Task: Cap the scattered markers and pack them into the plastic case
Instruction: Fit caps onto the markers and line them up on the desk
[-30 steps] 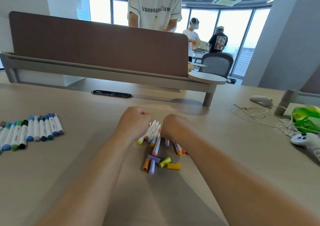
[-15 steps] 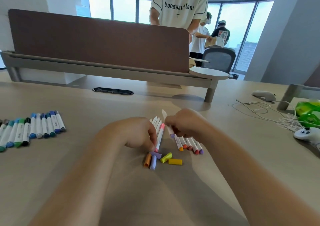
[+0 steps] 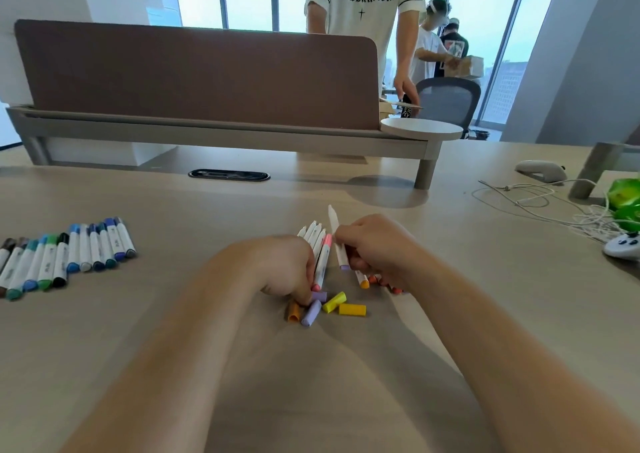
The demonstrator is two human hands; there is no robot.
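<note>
My right hand (image 3: 375,250) grips a white marker with a purple end (image 3: 337,241), lifted and tilted away from me. My left hand (image 3: 284,269) is curled with its fingertips down on a purple cap (image 3: 320,296) among the loose caps: an orange cap (image 3: 293,310), a lilac cap (image 3: 310,312) and two yellow caps (image 3: 351,309). Several uncapped white markers (image 3: 317,244) lie between my hands, one with a pink end. More markers with orange and red tips (image 3: 363,281) lie under my right hand. No plastic case is in view.
A row of capped blue, green and black markers (image 3: 65,256) lies at the left of the desk. White cables (image 3: 540,206), a white controller (image 3: 623,246) and a green object (image 3: 625,196) sit at the right. A brown divider (image 3: 197,74) stands behind, with a person beyond it.
My right hand picked one purple-ended marker out of the pile and raised it. My left hand moved down from the markers onto the loose caps.
</note>
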